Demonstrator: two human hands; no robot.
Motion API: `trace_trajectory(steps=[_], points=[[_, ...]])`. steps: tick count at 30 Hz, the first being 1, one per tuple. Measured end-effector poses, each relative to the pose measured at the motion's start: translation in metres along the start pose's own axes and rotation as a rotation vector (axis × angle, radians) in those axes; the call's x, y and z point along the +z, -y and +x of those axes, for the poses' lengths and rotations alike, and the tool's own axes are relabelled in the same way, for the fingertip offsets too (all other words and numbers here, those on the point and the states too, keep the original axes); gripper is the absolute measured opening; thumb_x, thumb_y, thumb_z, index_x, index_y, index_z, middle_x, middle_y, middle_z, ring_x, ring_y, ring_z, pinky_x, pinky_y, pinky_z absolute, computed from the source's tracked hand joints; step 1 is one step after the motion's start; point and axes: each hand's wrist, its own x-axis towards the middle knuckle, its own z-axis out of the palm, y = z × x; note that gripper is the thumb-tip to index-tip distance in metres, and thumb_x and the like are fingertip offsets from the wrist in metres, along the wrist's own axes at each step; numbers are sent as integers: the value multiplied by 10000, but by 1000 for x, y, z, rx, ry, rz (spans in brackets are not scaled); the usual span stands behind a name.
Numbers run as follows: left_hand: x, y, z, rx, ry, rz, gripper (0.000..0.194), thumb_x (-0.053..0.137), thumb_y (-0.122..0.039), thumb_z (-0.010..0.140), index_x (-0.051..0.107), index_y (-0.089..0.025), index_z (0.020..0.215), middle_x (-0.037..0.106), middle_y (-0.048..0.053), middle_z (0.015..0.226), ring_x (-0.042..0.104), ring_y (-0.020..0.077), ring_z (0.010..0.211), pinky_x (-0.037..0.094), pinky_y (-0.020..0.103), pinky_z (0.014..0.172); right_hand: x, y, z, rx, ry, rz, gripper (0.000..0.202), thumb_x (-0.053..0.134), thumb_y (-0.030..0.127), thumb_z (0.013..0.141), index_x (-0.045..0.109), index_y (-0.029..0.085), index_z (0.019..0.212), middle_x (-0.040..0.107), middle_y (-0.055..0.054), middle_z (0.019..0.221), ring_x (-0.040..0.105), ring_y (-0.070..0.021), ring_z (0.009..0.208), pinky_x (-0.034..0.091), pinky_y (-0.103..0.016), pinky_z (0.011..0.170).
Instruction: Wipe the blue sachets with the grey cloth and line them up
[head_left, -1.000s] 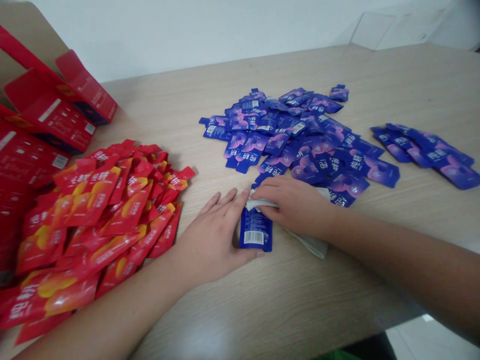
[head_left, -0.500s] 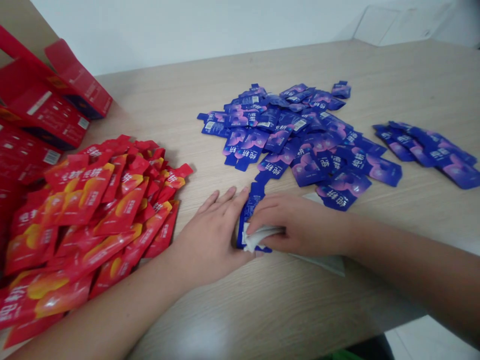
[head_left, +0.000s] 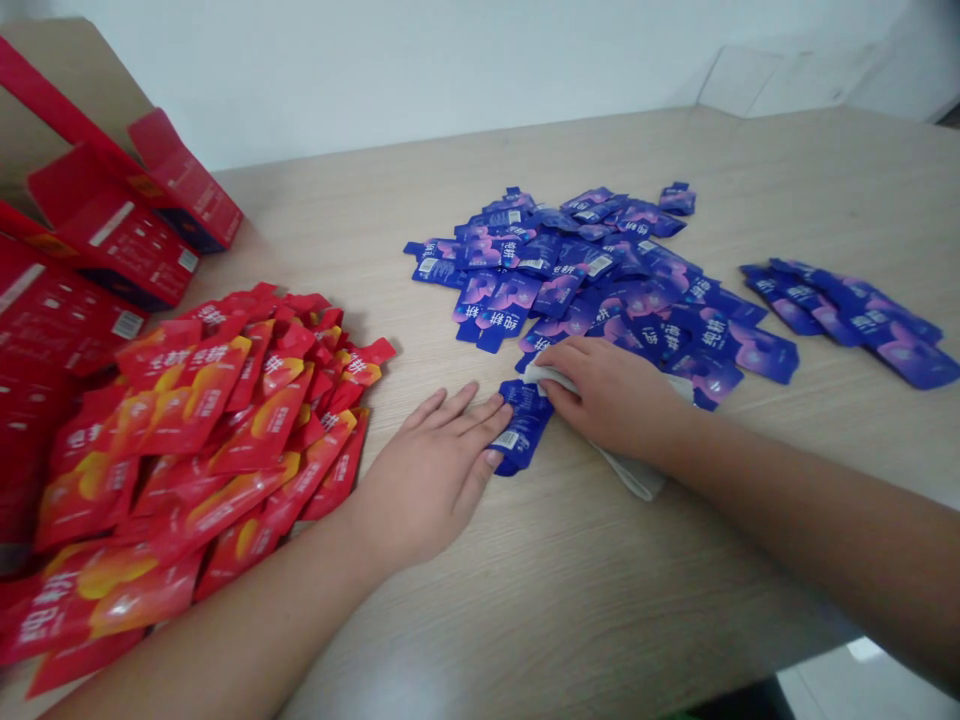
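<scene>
A single blue sachet (head_left: 526, 425) lies back side up on the table, its barcode showing. My left hand (head_left: 439, 465) rests flat, fingers stretched, with the fingertips on the sachet's left edge. In my right hand (head_left: 611, 390) is a folded white cloth (head_left: 630, 470), pinched between thumb and fingers; one part of it touches the sachet's upper end and the rest trails beneath the hand. Just beyond spreads a loose pile of blue and purple sachets (head_left: 637, 300), partly hidden by my right hand.
Left of my left hand is a heap of red and orange sachets (head_left: 217, 420). Open red boxes (head_left: 135, 240) stand behind it. A smaller row of blue sachets (head_left: 855, 315) lies at the right on the wooden table (head_left: 337, 220). A white wall (head_left: 450, 70) runs along the back.
My right hand has slid the cloth up from the sachet's lower end to its upper end. The sachet now lies tilted, and my left hand still holds it down. The view has shifted slightly.
</scene>
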Motion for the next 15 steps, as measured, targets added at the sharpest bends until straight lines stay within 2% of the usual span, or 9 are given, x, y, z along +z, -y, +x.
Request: trace_trajectory(steps=[2, 6, 9, 12, 13, 15], points=[[0, 2, 0, -31, -73, -51, 506, 349, -336, 1142, 586, -199, 1567, 590, 57, 1613, 411, 311, 1602, 333, 600, 1316, 0, -6, -1, 63, -26, 23, 264, 556, 298, 1068, 673, 171, 1269, 740, -140, 1230, 698, -329, 1133, 561, -477, 973], [2, 8, -3, -97, -311, -169, 501, 337, -365, 1160, 672, -168, 1477, 697, 69, 1495, 519, 280, 1536, 387, 541, 1308, -5, -13, -3, 116, -10, 50, 255, 563, 275, 1047, 677, 167, 1249, 746, -137, 1238, 701, -322, 1144, 567, -492, 1003], [3, 10, -7, -126, -477, -252, 478, 340, -369, 1173, 644, -208, 1504, 680, 46, 1521, 572, 263, 1490, 411, 526, 1297, -12, -12, -5, 40, 43, 116, 261, 630, 288, 1015, 712, 181, 1239, 765, -132, 1248, 709, -326, 1166, 548, -536, 1061], [1, 5, -10, -50, -563, -236, 480, 332, -332, 1172, 526, -258, 1606, 591, 34, 1619, 490, 274, 1555, 356, 566, 1318, -21, 0, -11, -66, 18, 297, 483, 701, 429, 1001, 659, 204, 1427, 688, -157, 1465, 607, -359, 1401, 450, -588, 1199], [0, 2, -11, -2, -568, -206, 499, 335, -320, 1167, 464, -272, 1647, 540, 36, 1662, 432, 280, 1592, 325, 579, 1329, -24, 7, -13, -74, 10, 391, 561, 678, 477, 1019, 597, 220, 1512, 656, -158, 1513, 578, -349, 1444, 451, -575, 1205], [-1, -7, -12, 98, -529, -106, 559, 367, -319, 1150, 341, -294, 1707, 430, 42, 1737, 320, 298, 1647, 286, 590, 1337, -27, 26, -20, -72, 37, 575, 591, 546, 503, 1093, 465, 259, 1626, 665, -142, 1499, 608, -299, 1420, 518, -507, 1148]])
